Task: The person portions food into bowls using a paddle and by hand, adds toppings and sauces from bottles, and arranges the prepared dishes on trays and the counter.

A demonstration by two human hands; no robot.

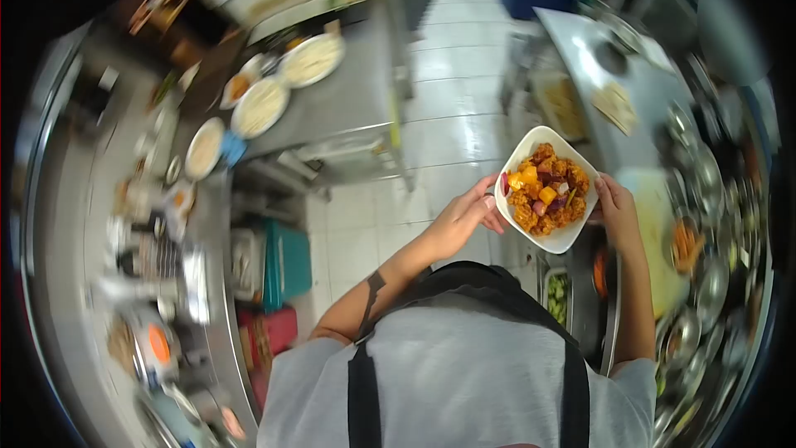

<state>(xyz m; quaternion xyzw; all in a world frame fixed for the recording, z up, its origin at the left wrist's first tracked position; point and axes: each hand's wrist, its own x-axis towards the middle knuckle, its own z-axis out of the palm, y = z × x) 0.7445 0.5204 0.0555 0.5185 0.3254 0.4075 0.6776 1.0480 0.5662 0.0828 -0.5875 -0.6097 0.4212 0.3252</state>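
Note:
A white square bowl (543, 238) with rounded corners is held up in front of me between both hands. In it lies a heap of saucy orange-brown fried pieces (572, 178) with yellow and purplish chunks. My left hand (468, 216) grips the bowl's left side, fingers curled beneath the rim. My right hand (615, 209) holds the opposite side, thumb near the rim and the other fingers mostly hidden. Beneath the bowl are the tiled floor and the edge of the right-hand counter.
On the left steel counter (352, 75) stand several white plates (313, 60) of pale food. A teal bin (287, 261) sits under it. The right counter (572, 33) carries a cutting board (651, 232) and several metal bowls. Chopped greens (557, 297) fill a container near my waist. Tiled floor (456, 99) runs between.

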